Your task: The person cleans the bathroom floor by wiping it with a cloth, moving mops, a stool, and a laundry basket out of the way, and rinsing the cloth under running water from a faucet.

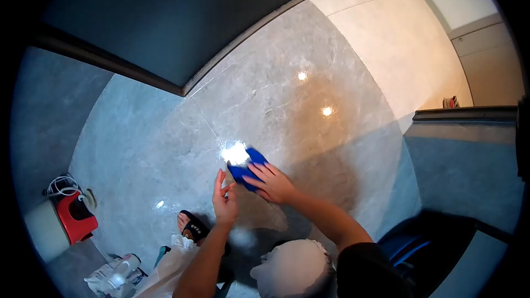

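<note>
My right hand [274, 184] reaches in from the right, with its fingers curled over the edge of a blue flat piece [241, 176]. The piece is held above the grey floor, and its exact kind is hard to make out. Bright glare covers the area beside its upper left edge. Just to the left, my left hand [224, 204] is raised with fingers extended and apart, holding nothing. Its fingertips are near the lower left edge of the blue piece; whether they touch it cannot be told.
A dark panel [149, 22] stands at the upper left above the shiny floor [265, 88]. A red object [77, 218] with a white cable sits at the left. Lower down are a white bottle [124, 270], a foot in a black sandal [195, 227] and a rounded pale thing [295, 270].
</note>
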`<state>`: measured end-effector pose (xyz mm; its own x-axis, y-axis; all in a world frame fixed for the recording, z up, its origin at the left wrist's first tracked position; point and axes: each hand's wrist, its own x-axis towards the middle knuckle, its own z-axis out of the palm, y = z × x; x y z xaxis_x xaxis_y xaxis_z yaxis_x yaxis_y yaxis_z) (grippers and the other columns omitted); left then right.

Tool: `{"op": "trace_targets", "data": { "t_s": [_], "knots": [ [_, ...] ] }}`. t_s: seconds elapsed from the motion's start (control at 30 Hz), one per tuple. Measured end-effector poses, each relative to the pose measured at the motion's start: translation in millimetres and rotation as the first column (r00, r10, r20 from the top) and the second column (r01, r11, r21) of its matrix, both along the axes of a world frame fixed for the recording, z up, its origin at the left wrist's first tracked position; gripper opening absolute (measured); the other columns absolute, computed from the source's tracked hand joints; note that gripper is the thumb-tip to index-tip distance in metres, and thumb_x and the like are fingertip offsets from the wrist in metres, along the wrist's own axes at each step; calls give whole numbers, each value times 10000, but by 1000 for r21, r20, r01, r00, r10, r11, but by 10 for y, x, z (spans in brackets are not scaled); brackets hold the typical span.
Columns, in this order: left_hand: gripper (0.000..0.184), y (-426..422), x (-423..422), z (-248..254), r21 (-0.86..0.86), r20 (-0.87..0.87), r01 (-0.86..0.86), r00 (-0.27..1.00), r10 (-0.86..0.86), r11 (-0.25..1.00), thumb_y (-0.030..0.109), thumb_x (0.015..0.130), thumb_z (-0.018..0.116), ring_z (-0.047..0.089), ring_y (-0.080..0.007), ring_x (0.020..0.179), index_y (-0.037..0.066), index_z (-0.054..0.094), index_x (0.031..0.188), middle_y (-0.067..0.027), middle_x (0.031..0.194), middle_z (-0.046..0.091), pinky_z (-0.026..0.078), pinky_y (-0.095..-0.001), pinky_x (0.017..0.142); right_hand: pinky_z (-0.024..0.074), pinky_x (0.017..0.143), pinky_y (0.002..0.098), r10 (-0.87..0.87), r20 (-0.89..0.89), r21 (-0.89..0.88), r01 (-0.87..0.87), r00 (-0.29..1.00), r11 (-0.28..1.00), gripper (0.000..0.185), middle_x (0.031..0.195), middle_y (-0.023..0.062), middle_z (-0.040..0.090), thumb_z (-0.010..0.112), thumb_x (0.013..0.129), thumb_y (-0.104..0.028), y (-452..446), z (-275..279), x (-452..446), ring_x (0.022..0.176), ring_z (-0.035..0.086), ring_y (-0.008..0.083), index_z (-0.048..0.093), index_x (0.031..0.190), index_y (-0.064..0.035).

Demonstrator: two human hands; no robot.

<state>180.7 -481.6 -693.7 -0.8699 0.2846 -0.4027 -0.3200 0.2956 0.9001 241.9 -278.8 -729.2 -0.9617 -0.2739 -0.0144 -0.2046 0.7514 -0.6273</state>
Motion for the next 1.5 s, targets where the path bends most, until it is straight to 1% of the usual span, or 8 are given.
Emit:
{"op": "trace_targets", "data": {
  "t_s": [0.23,0.43,0.63,0.83,1.1,1.17,1.37,1.5],
  "knots": [
    [623,-158,4,-63,30,14,-96,995,95,995,-61,925,470,612,-129,1011,124,300,1496,-116,1415,456,461,-231,820,205,1112,555,-660,-211,282,692,721,665,685,1525,255,241,652,826,-298,790,-126,17,1399,243,426,397,1447,-161],
    [671,-220,-96,-78,12,-4,-108,994,108,994,-85,911,446,604,-155,1041,147,257,1511,-120,1462,405,467,-244,832,183,1151,495,-299,-184,228,337,936,914,675,1537,206,242,611,859,-341,-80,-295,-1785,1402,249,389,365,1459,-151],
    [629,-294,-210,-46,41,-40,-152,987,154,987,-46,935,460,599,-151,1037,133,269,1506,-123,1458,410,475,-240,812,229,1128,483,284,72,110,-291,956,951,584,1480,174,363,605,858,-318,116,-86,-425,1368,331,349,451,1397,-154],
    [593,-461,-142,-104,39,-21,-219,975,220,975,-15,937,494,599,-153,1020,94,301,1487,-131,1431,443,469,-272,876,236,1118,515,-489,-288,299,562,823,771,629,1489,235,311,621,848,-268,502,-216,-1481,1359,309,423,409,1424,-128],
    [615,-818,-85,-215,-2,-52,-404,914,403,915,-72,896,481,599,-150,976,81,326,1471,-143,1394,473,473,-272,881,212,1144,482,389,-81,135,-377,918,917,627,1518,156,306,621,854,-290,-1147,-122,-1263,1383,304,339,403,1429,-169],
    [641,-951,-59,-249,-24,-40,-432,901,431,901,-80,899,471,601,-150,1006,121,303,1484,-127,1408,450,488,-247,803,209,1142,482,434,46,128,-437,900,891,621,1519,177,297,612,862,-304,-743,-92,-1019,1389,289,343,402,1432,-176],
    [621,-1202,-120,-267,-72,36,-636,768,639,768,-70,901,457,607,-148,953,97,298,1478,-119,1390,461,486,-249,804,175,1143,502,-214,-175,235,252,961,939,682,1543,221,210,609,872,-276,-1025,-285,-1959,1404,236,392,327,1471,-113],
    [618,-1353,-230,-201,-54,65,-757,648,759,651,-74,914,466,602,-144,980,154,324,1471,-94,1408,439,508,-236,712,134,1168,463,155,-68,341,-123,986,932,637,1572,169,170,468,948,-359,-2117,-365,-2425,1445,164,345,248,1507,-148]
  ]
}}
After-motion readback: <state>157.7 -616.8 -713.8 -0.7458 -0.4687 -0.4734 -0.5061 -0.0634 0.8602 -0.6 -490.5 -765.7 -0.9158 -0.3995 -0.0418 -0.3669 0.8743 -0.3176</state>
